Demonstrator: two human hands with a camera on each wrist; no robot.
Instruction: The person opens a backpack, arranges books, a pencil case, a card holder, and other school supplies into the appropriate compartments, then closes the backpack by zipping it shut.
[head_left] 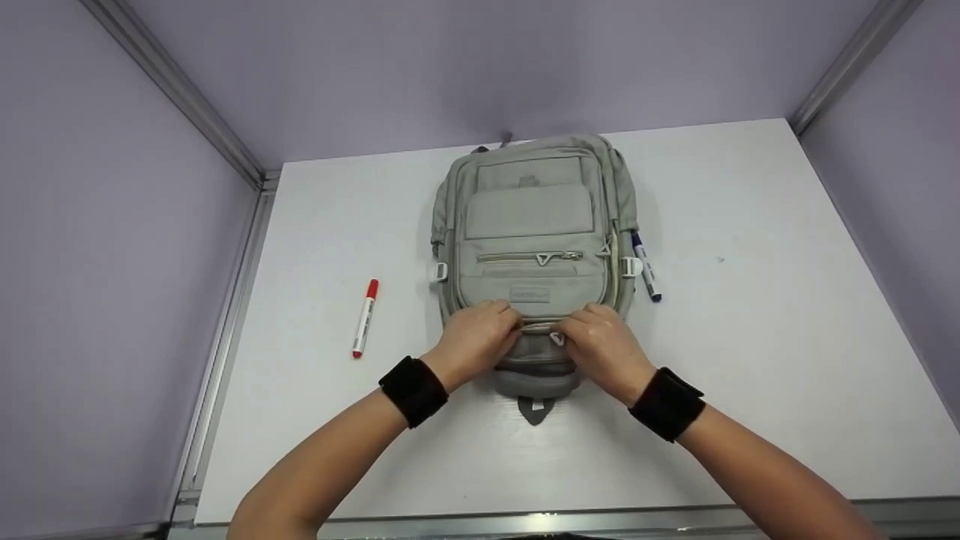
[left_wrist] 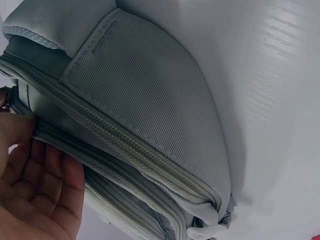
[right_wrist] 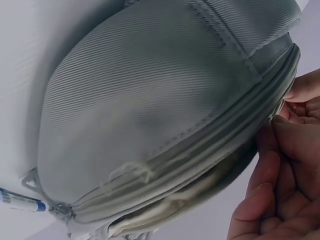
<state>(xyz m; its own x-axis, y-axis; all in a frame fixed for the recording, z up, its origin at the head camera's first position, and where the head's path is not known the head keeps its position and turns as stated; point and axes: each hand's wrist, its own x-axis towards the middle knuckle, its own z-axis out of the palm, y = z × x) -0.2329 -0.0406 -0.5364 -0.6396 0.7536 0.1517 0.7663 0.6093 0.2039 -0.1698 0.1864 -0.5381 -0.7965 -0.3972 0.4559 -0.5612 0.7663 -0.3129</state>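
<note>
A grey-green backpack [head_left: 529,214] lies on its back, its top end toward the far wall. Near its lower end my left hand [head_left: 480,337] pinches the zipped edge between thumb and fingers. The left wrist view shows that hand's fingers [left_wrist: 42,190] curled under the zipper band [left_wrist: 107,162]. Just across from it, my right hand [head_left: 604,349] pinches the same edge, close to a triangular zipper pull [head_left: 557,339]. Down the bag's right side a zipper gapes, showing pale lining [head_left: 616,262]. In the right wrist view this opening [right_wrist: 175,205] runs up to my fingers.
A red-capped marker [head_left: 365,319] lies on the white table [head_left: 300,435] left of the bag. Against the bag's right side is a marker with a dark blue cap [head_left: 646,266]. Grey panels [head_left: 135,300] border the table at the back and sides.
</note>
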